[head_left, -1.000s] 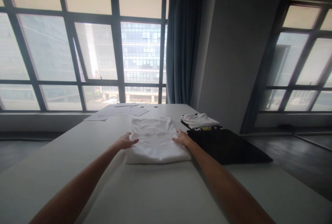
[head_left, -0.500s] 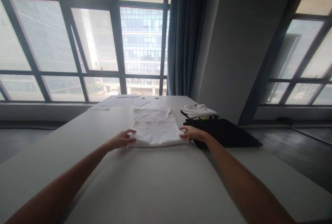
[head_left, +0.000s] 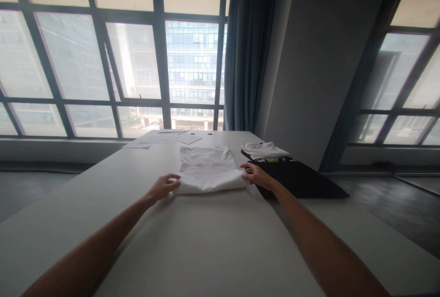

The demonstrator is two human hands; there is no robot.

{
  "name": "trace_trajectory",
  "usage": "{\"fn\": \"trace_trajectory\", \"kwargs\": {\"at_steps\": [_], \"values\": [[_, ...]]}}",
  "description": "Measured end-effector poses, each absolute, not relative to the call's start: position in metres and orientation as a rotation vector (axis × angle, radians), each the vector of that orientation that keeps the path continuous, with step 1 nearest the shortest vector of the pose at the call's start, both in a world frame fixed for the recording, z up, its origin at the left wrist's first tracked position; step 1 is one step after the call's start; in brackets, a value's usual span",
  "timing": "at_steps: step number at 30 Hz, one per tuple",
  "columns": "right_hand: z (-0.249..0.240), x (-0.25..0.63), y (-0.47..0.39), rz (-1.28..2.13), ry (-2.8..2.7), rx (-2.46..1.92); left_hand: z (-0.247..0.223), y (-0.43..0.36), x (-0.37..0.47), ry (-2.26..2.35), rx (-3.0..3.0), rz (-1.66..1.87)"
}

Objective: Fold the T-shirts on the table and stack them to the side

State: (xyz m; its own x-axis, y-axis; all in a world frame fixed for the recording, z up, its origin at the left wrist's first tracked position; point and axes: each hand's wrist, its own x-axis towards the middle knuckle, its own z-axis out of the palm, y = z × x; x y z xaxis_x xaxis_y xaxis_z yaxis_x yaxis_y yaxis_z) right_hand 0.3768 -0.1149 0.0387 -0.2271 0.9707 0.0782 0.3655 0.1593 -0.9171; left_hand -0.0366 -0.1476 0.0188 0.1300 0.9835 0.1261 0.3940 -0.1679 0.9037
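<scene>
A white folded garment [head_left: 208,168] lies on the white table, with a crease across its middle and a fold along its near side. My left hand [head_left: 164,186] pinches its near left corner between thumb and fingers. At the near right corner, my right hand [head_left: 256,175] grips the cloth the same way. Both corners look slightly raised, and the near edge sags between them. The fingertips under the fabric are hidden.
To the right lies a flat black cloth or board [head_left: 302,180], with a pile of folded clothes [head_left: 266,150], white on top, behind it. Paper sheets [head_left: 158,138] rest on the far left of the table [head_left: 206,246]. Windows and a dark curtain [head_left: 245,58] stand beyond.
Both hands keep hold of the garment's near corners. The near edge now bows more, with the corners drawn up a little. The whole view has shifted slightly.
</scene>
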Motion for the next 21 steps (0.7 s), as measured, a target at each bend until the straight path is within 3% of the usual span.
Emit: {"fn": "trace_trajectory", "kwargs": {"at_steps": [14, 18, 21], "values": [[0.026, 0.382, -0.106, 1.024, -1.694, -1.766, 0.016, -0.152, -0.022, 1.806, 2.03, 0.84], [0.031, 0.373, -0.11, 0.851, -1.825, -1.923, 0.021, -0.163, -0.017, 1.9, 2.192, 0.538], [0.038, 0.359, -0.118, 0.499, -1.965, -2.013, 0.024, -0.171, -0.01, 1.959, 2.424, 0.476]]}}
